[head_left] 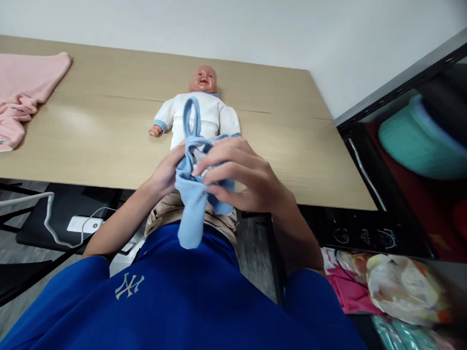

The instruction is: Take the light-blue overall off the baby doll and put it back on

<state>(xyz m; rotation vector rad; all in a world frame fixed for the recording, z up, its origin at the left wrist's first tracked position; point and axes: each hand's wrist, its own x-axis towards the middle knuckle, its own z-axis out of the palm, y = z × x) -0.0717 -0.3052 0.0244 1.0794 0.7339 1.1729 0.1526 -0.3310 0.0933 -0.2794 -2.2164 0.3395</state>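
Observation:
Light-blue baby overalls with looped straps hang bunched up in front of my body, over the table's near edge. My left hand grips their left side, its fingers partly hidden behind the cloth. From the right, my right hand has its fingers curled over the top opening, closed on the fabric. Just beyond lies a baby doll on its back, head toward the wall, in a white long-sleeved top with blue cuffs. My hands and the overalls hide its lower body.
A crumpled pink cloth lies on the wooden table at the left. To the right stands a dark shelf unit with a teal basin and, lower down, plastic bags. A white power bank with a cable rests below the table.

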